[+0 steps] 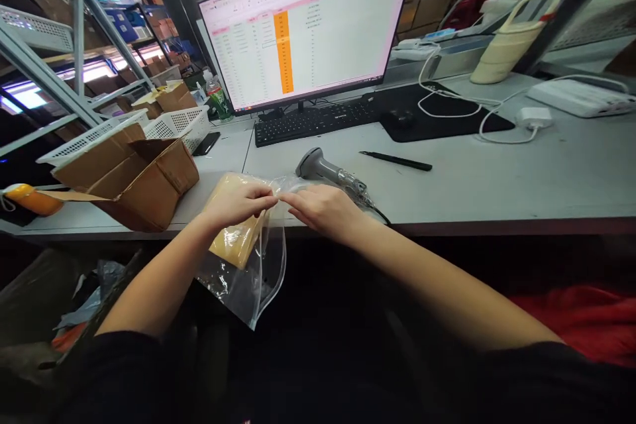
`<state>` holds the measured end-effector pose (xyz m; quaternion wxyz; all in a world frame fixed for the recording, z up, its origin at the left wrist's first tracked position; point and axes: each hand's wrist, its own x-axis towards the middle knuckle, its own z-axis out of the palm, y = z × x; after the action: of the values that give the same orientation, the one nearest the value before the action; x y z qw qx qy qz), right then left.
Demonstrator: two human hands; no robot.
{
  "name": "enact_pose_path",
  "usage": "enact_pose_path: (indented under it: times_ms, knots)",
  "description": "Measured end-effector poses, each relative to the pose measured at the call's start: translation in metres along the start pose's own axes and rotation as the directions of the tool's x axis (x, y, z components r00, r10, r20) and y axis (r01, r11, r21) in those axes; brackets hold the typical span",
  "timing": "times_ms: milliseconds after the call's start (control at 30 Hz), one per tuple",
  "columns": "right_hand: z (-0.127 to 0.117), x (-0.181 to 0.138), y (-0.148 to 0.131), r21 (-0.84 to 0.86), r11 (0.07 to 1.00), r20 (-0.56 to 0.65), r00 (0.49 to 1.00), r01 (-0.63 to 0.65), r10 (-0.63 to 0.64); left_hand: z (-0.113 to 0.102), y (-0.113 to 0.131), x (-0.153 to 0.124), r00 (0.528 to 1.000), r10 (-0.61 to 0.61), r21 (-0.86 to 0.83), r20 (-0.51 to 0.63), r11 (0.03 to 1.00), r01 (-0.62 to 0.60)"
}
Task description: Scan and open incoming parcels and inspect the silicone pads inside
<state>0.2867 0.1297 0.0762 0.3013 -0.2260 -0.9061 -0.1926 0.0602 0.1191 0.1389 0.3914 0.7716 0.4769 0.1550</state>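
A clear plastic bag [248, 278] with a tan, folded item [233, 238] inside hangs over the desk's front edge. My left hand [238, 202] pinches the bag's top edge, fingers closed on the plastic. My right hand [325, 209] meets it fingertip to fingertip and grips the same edge from the right. Just behind my right hand lies a grey barcode scanner [322, 169] on the desk.
An open cardboard box [144, 175] sits left of the bag, white baskets [169, 122] behind it. A monitor [308, 20] with a spreadsheet, a black keyboard [313, 122], a mouse [400, 119] on a black mat, a pen [397, 160] and a white charger cable [497, 126] occupy the grey desk [521, 179].
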Motion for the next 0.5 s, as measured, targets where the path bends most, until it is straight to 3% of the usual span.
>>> enact_pose_path:
  times_ms: [200,400,500]
  knots:
    - [-0.008,0.004,-0.011,-0.059,0.991,0.027,0.993,0.117,-0.116,-0.023,0.0,-0.008,0.997,0.017,-0.001,-0.079,1.0,-0.017]
    - [-0.029,0.001,-0.018,0.02,0.997,0.237,0.968,0.08,-0.083,-0.051,0.011,-0.031,0.97,0.025,0.129,-0.243,0.992,0.006]
    - [-0.043,0.003,-0.015,-0.014,0.999,0.35,0.936,-0.042,0.044,-0.053,0.009,-0.029,0.951,0.042,0.113,-0.308,0.994,-0.007]
